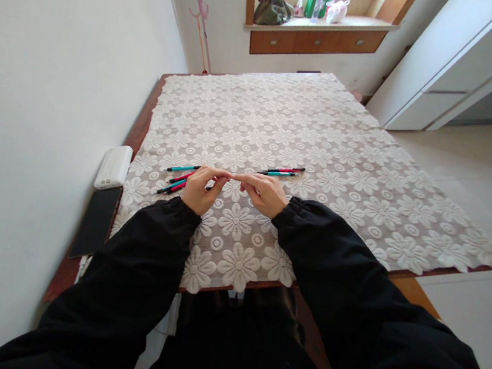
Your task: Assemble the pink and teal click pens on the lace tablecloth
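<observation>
My left hand [202,189] and my right hand [266,193] meet at the fingertips just above the lace tablecloth [239,263]. The left thumb and index finger pinch together; anything between them is too small to make out. My right index finger reaches across to touch the left fingertips, while its other fingers are curled in and hide whatever they may hold. Beside and partly behind my left hand lie several pens or mechanical pencils, among them a blue one [183,168] and a red one [178,187]. Beyond my right hand lie a red one [285,170] and a blue one [283,174].
At the table's left edge are a white box-shaped device [113,167] and a dark flat phone-like slab [96,221]. A white wall [49,89] runs along that side. A windowsill [305,23] with a bag and bottles is at the back. A white cabinet [432,64] stands at right.
</observation>
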Available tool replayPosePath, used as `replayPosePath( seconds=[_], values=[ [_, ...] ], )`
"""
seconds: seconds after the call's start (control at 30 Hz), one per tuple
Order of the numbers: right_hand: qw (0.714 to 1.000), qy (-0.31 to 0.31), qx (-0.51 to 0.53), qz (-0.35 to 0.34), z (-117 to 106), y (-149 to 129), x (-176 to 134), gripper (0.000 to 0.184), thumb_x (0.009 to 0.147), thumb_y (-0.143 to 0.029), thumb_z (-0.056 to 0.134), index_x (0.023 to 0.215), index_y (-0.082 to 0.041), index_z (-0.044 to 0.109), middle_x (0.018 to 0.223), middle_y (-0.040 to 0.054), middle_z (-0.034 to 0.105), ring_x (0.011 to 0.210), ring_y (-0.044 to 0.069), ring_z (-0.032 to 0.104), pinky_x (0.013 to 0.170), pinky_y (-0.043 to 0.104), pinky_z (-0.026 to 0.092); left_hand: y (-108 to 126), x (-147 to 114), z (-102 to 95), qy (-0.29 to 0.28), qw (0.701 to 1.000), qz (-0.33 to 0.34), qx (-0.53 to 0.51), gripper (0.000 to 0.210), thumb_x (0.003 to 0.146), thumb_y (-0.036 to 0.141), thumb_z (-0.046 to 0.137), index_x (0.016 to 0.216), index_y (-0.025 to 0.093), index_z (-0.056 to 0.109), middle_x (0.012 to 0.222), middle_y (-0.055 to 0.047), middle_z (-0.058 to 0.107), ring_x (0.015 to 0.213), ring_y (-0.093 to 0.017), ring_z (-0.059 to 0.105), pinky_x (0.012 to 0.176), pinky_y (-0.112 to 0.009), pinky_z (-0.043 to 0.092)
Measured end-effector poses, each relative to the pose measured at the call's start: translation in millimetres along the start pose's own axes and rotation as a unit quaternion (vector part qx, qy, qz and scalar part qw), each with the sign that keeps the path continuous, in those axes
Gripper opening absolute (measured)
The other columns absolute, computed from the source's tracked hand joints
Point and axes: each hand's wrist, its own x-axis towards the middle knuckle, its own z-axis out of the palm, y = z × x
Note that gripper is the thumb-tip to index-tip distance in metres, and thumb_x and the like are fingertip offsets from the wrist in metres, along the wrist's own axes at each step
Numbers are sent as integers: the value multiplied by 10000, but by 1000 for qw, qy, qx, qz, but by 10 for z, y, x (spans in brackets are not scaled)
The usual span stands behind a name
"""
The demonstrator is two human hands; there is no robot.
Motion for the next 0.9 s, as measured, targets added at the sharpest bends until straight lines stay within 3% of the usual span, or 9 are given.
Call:
replayPosePath(
  seconds=[0.23,0.43,0.57,0.9],
  values=[
    [1000,-6,9,12,-14,-13,2,429,1019,-161,459,1334,-246,738,914,13,768,825,145,679,805,252,473,37,13,-7,-5,1000,7,-17,137,1002,251,651,1014,210,781,896,-29,792,831,-161,698,786,-306,578],
    [1000,-3,-5,24,-20,-19,2,439,1016,-155,445,1316,-241,753,917,19,769,825,150,677,803,262,463,35,7,-10,27,999,-28,-13,116,993,236,662,1010,204,772,912,-34,792,851,-164,718,763,-295,578],
    [999,-13,-13,29,-26,-16,3,452,1009,-143,449,1335,-244,745,922,20,768,839,149,674,802,258,456,16,2,-8,1,1000,6,-18,112,998,222,656,1007,201,765,891,-27,780,833,-156,703,761,-289,569],
    [999,-23,-42,20,-12,-22,6,423,1011,-167,474,1310,-246,762,941,32,790,840,165,681,786,269,451,0,3,-10,-34,999,20,29,147,1015,286,639,1002,225,772,909,-39,776,835,-178,684,778,-316,577]
  ],
)
